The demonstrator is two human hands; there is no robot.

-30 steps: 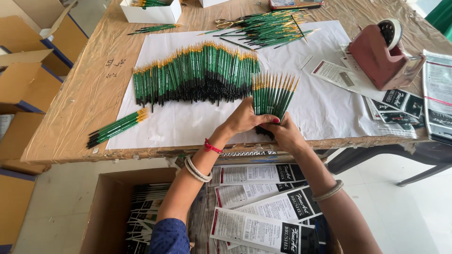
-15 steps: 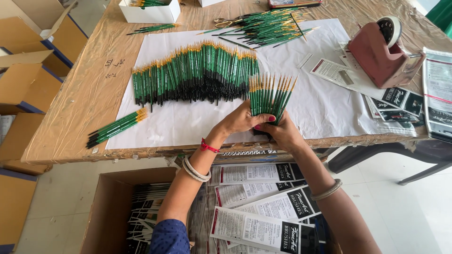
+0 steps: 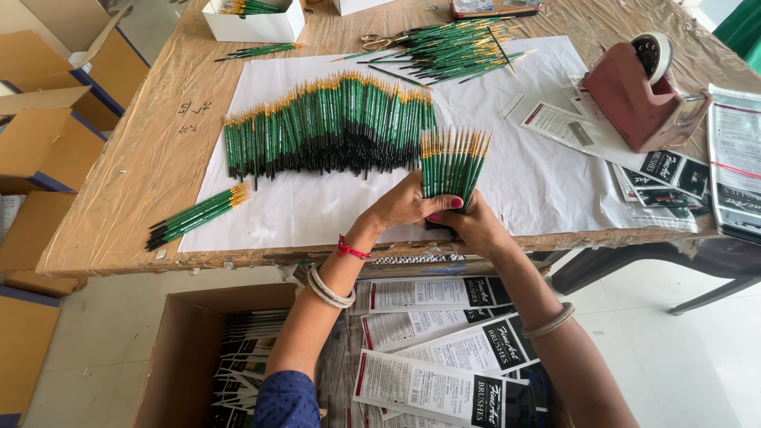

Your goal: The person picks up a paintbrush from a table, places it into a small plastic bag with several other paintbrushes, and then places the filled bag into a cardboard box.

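Both hands grip one fanned bundle of green paintbrushes [image 3: 453, 162] with gold ferrules pointing away from me, standing on the white paper sheet [image 3: 539, 182]. My left hand [image 3: 408, 204] wraps the bundle from the left, thumb across its base. My right hand [image 3: 474, 228] holds it from below and the right. Just left of the bundle lies a long row of the same green brushes [image 3: 325, 127], laid side by side on the paper.
A loose heap of brushes [image 3: 452, 49] lies at the back, a small bunch [image 3: 198, 215] at the left edge. A red tape dispenser [image 3: 644, 91] and printed packets [image 3: 737, 162] sit on the right. An open carton of packets [image 3: 238, 364] stands below the table's edge.
The bundle's fan has narrowed slightly between my hands, and both hands have shifted a little to the left. The row and heap have not moved.
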